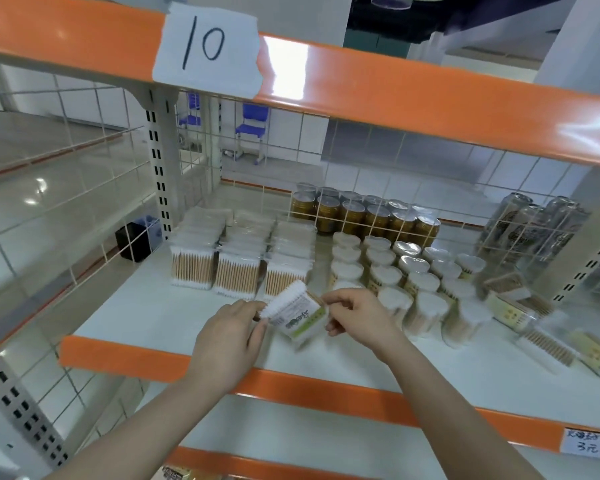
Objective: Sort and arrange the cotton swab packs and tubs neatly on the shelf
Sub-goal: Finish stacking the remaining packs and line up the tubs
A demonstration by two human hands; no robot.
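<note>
**Light pack, held at both ends**

You have one swab pack (297, 315) between your hands, just above the front of the shelf (136, 306), in front of the rows of packs (238, 265). Your left hand (234, 329) pinches its white-tipped end at the pack's 9 o'clock; your right hand (352, 315) pinches the opposite end at its 3 o'clock, fingers curled onto it. The pack sits tilted, label toward you.

Expect it to weigh almost nothing. The clear wrap looks slick and probably gives under pressure, while the sticks inside keep it stiff lengthwise. Hold it by the flat faces or the ends rather than squeezing the middle, since a hard squeeze could snap sticks or split the wrap.

The tubs (395, 271) at 2 o'clock from the pack look rigid but tall and light, so they would likely tip at a nudge. More loose packs (548, 344) lie at 3 o'clock, unsorted.
</note>
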